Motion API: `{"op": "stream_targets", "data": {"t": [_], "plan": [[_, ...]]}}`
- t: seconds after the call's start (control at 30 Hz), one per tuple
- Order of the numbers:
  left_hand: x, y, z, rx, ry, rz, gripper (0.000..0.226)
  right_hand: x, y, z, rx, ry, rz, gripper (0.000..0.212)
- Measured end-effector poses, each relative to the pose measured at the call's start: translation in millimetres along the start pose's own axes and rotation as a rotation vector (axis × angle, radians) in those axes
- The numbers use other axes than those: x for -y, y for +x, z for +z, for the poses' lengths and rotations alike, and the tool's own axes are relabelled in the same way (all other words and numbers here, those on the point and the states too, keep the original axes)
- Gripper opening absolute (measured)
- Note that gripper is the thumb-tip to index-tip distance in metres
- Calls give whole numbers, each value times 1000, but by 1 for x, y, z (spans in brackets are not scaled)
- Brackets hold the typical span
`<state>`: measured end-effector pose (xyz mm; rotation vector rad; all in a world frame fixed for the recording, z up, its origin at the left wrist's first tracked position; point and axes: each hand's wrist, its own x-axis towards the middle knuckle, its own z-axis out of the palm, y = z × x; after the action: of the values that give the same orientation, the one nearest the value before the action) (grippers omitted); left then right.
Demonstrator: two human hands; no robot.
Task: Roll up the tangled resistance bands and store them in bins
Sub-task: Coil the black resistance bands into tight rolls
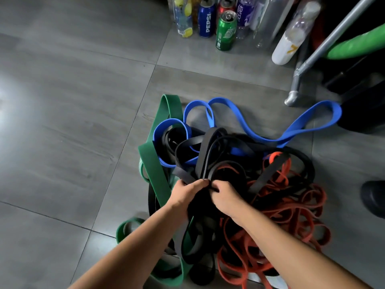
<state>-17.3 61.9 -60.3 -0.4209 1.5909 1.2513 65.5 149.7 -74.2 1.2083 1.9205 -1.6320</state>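
A tangled heap of resistance bands lies on the grey tiled floor. A wide green band (155, 163) runs down its left side. A blue band (308, 122) loops out toward the back right. Thin orange bands (291, 209) pile up on the right. Black bands (210, 155) knot together in the middle. My left hand (185, 195) and my right hand (225, 195) sit side by side at the heap's centre, both closed on a bunch of the black bands that rises from the knot. No bin is in view.
Cans and plastic bottles stand at the back, among them a blue can (206, 17), a green can (226, 31) and a white bottle (286, 45). A metal frame leg (300, 80) slants down at the right. A dark shoe (373, 197) shows at the right edge.
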Motion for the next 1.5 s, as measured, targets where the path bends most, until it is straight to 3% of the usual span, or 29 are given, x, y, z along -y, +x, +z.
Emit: {"op": "stream_targets", "data": {"t": [0.13, 0.3, 0.37, 0.47, 0.6, 0.67, 0.73, 0.83, 0.9, 0.93, 1.0, 1.07, 1.13, 1.2, 1.3, 1.4, 1.5], "plan": [[-7, -18, -11, 163, 12, -120, 25, 13, -33, -18, 136, 32, -60, 35], [-18, -76, -6, 241, 44, 20, 9, 39, -92, -45, 197, -134, -200, 25], [-30, -105, -2, 260, 52, 77, 8, 51, -116, -56, 194, -319, -327, 38], [-51, -153, 6, 320, 76, 131, 16, 82, -153, -82, 62, -602, -454, 37], [-84, -216, 15, 429, 122, 285, 20, 140, -212, -106, -156, -564, -439, 37], [-100, -246, 17, 473, 216, 387, 11, 164, -244, -115, -218, -660, -462, 27], [-113, -270, 18, 409, 334, 510, 6, 179, -274, -122, -166, -641, -501, 14], [-127, -296, 16, 191, 418, 578, 23, 186, -314, -135, -76, -260, -457, 28], [-138, -314, 15, 98, 365, 599, 27, 186, -332, -147, -189, -129, -507, 28], [-143, -325, 17, 98, 346, 621, 24, 184, -339, -151, -254, -185, -529, 28], [-154, -351, 26, 124, 321, 672, 14, 180, -355, -155, -294, -400, -514, 47], [-167, -386, 38, 171, 281, 744, 13, 174, -368, -153, -303, -523, -469, 85], [-182, -421, 49, 228, 227, 830, 19, 176, -374, -152, -371, -453, -524, 120], [-196, -459, 58, 257, 178, 878, 21, 185, -381, -153, -434, -284, -656, 140], [-214, -509, 65, 341, 134, 939, 16, 193, -391, -150, -502, -43, -779, 152], [-223, -539, 68, 389, 109, 982, 20, 187, -395, -131, -550, 123, -698, 159], [-220, -549, 63, 367, 100, 1012, 11, 160, -384, -112, -559, 84, -579, 157]]}}
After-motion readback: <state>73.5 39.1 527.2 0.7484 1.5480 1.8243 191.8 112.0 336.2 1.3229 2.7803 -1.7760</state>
